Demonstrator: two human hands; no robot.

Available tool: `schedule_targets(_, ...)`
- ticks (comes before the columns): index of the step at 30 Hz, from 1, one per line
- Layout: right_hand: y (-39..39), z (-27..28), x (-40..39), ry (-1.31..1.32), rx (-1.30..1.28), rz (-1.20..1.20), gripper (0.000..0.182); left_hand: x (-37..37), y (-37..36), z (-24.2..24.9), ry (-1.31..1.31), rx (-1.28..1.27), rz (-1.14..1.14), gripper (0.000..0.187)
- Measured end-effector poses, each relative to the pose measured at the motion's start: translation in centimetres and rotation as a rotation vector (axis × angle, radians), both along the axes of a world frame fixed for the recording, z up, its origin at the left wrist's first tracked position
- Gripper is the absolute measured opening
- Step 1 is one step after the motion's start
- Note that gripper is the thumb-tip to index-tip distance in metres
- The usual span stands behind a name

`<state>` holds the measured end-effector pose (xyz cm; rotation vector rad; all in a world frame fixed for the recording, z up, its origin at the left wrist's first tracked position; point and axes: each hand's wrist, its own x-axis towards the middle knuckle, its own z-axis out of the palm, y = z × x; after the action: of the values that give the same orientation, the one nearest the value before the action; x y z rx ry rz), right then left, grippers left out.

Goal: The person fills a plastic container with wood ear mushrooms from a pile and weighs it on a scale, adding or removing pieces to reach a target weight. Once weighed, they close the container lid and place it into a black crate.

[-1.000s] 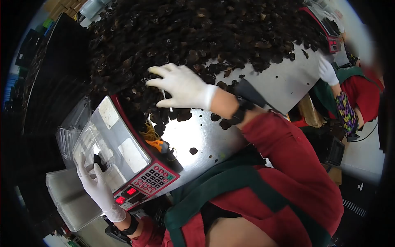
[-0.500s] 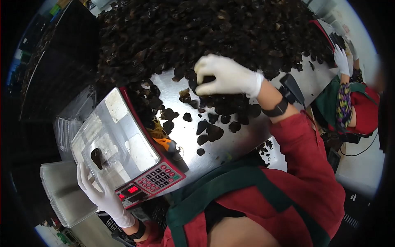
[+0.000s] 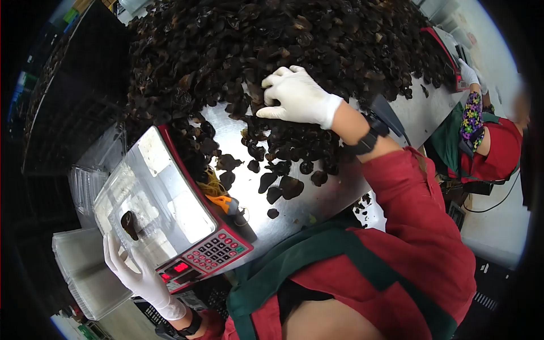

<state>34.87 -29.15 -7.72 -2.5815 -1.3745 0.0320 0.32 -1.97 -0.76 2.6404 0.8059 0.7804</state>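
A big heap of dark dried fungus pieces covers the far part of the steel table. My right hand, in a white glove, lies on the near edge of the heap with fingers curled into the pieces. A red-framed scale stands at the left, with a clear plastic container on its platform. One dark piece lies inside the container. My left hand, also gloved, grips the container's near corner.
Stacks of clear containers sit left of the scale. An orange tool with yellow rubber bands lies beside it, among loose pieces. At the far right a co-worker's gloved hand reaches toward another red scale.
My right hand went from the heap edge near the scale to farther right, pulling loose pieces onto the bare steel. My left hand shifted slightly along the container, and a dark piece now lies inside.
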Motion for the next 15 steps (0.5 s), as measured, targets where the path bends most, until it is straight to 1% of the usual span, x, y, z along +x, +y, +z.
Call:
schedule_targets(1,0.1,0.4,-0.7,0.003,-0.004,0.0,0.038,0.0,0.1,-0.1,0.003,-0.004,0.0,0.044)
schedule_targets(3,0.6,1.6,-2.3,-0.241,0.047,-0.013,0.036,0.1,0.5,-0.4,-0.008,0.04,-0.026,0.046)
schedule_targets(4,1.4,2.4,-3.2,-0.302,0.117,0.046,0.032,0.3,0.3,-0.3,-0.006,0.04,-0.031,0.046)
schedule_targets(5,2.2,2.2,-3.8,-0.274,0.217,0.148,0.019,0.6,0.0,-0.2,-0.01,0.003,-0.015,0.046)
schedule_targets(7,4.6,0.9,-5.3,-0.346,0.093,0.308,0.01,0.9,-0.2,0.0,-0.014,-0.03,-0.007,0.046)
schedule_targets(9,5.9,-0.6,-6.5,-0.278,-0.162,0.33,0.014,0.8,-0.3,-0.1,-0.026,-0.059,-0.011,0.046)
schedule_targets(10,6.6,-1.1,-6.7,-0.246,-0.246,0.258,0.017,0.7,-0.3,-0.1,-0.027,-0.058,-0.012,0.046)
schedule_targets(11,6.9,-1.4,-6.6,-0.246,-0.246,0.259,0.017,0.6,-0.3,0.0,-0.021,-0.037,-0.023,0.046)
schedule_targets(13,7.1,-1.2,-6.1,-0.307,-0.415,0.263,0.017,0.2,-0.2,-0.1,-0.018,-0.023,-0.034,0.046)
schedule_targets(15,4.9,-1.9,-3.9,-0.002,0.136,0.284,0.01,-0.3,0.0,-0.2,0.011,0.059,-0.038,0.043)
